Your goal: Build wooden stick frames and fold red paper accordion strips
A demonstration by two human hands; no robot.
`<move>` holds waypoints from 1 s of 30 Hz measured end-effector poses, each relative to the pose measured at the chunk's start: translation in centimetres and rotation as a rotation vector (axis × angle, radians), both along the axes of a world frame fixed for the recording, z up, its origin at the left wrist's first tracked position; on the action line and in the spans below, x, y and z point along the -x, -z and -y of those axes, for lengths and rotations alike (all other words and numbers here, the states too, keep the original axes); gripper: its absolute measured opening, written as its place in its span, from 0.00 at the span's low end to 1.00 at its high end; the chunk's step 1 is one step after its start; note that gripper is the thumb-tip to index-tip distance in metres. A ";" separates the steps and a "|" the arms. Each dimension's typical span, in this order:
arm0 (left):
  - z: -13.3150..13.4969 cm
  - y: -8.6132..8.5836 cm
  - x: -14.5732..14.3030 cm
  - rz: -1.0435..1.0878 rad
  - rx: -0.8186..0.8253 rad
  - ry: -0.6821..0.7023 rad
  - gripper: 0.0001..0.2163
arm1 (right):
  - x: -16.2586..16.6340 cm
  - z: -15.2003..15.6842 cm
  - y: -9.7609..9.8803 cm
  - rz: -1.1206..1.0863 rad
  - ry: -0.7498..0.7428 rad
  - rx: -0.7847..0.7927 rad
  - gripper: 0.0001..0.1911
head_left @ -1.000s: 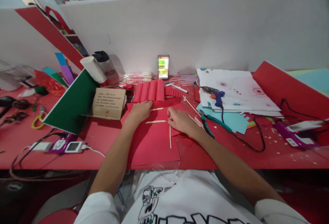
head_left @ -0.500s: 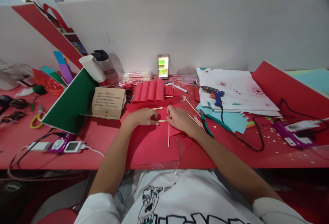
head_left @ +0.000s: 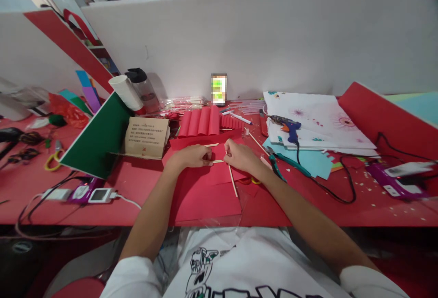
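Observation:
My left hand [head_left: 197, 155] rests on a sheet of red paper [head_left: 201, 202], fingers curled in around the end of a short, thin wooden stick [head_left: 218, 161]. Across from it, my right hand [head_left: 239, 155] is closed, thumb and fingertips pinched together. From under that hand a longer thin wooden stick [head_left: 233, 181] slants down toward me; its gripped end is hidden. One more pale stick [head_left: 212, 144] lies on the paper just beyond my left hand. Red pleated paper [head_left: 199, 121] stands behind both hands.
Teal-handled pliers [head_left: 290, 163] and a blue hot glue gun [head_left: 290, 129] with its cord lie to the right. A brown cardboard box [head_left: 143, 137] and a green board [head_left: 94, 140] stand left. A purple power strip [head_left: 80, 192] sits front left, near yellow-handled scissors [head_left: 53, 161].
The longer stick at my right hand has swung from nearly straight to slanting, its near end now further right. My hands have kept about the same places; the view has shifted slightly.

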State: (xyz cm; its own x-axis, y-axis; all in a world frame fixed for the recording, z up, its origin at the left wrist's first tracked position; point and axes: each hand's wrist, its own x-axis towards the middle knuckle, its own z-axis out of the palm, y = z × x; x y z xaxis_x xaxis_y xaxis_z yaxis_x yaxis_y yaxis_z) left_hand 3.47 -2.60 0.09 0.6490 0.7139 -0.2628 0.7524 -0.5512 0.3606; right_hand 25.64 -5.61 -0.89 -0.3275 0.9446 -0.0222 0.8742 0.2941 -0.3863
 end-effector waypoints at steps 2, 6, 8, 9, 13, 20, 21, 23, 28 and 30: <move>0.1 0.0 -0.1 0.003 -0.010 -0.003 0.10 | -0.6 -0.5 0.6 -0.112 -0.026 0.010 0.09; 0.2 -0.3 -0.2 0.019 -0.003 0.007 0.09 | -0.9 -1.0 1.5 -0.262 -0.052 0.028 0.08; 0.3 -0.4 -0.2 0.025 -0.008 0.014 0.09 | -0.6 -0.9 1.6 -0.281 -0.049 0.026 0.08; 0.3 -0.4 -0.3 0.025 -0.010 0.016 0.08 | -0.3 -0.9 1.7 -0.279 -0.045 0.024 0.08; 0.2 -0.4 -0.3 0.018 -0.009 0.011 0.08 | 0.4 -0.7 2.0 -0.254 -0.042 0.009 0.07; 0.1 -0.2 -0.2 0.042 0.026 0.014 0.07 | 0.5 -0.9 2.2 -0.223 -0.059 -0.011 0.07; 0.1 -0.2 -0.2 0.042 0.027 0.014 0.07 | 0.5 -1.0 2.2 -0.226 -0.058 -0.010 0.07; 0.2 -0.3 -0.2 0.036 0.024 0.012 0.07 | 0.4 -1.1 2.3 -0.240 -0.061 -0.010 0.07; 0.2 -0.3 -0.3 0.027 0.010 0.018 0.07 | 0.4 -1.5 2.9 -0.269 -0.072 -0.015 0.08; 0.1 -0.2 -0.2 0.035 0.020 0.023 0.08 | 0.4 -1.6 3.1 -0.279 -0.071 -0.014 0.08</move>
State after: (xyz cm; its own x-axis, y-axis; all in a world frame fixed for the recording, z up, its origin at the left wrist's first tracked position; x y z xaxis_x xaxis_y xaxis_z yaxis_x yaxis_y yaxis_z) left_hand 3.72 -2.65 0.27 0.6743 0.6935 -0.2536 0.7263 -0.5610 0.3972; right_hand 25.24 -4.05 -4.02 -0.3844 0.9187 0.0906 0.7120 0.3575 -0.6043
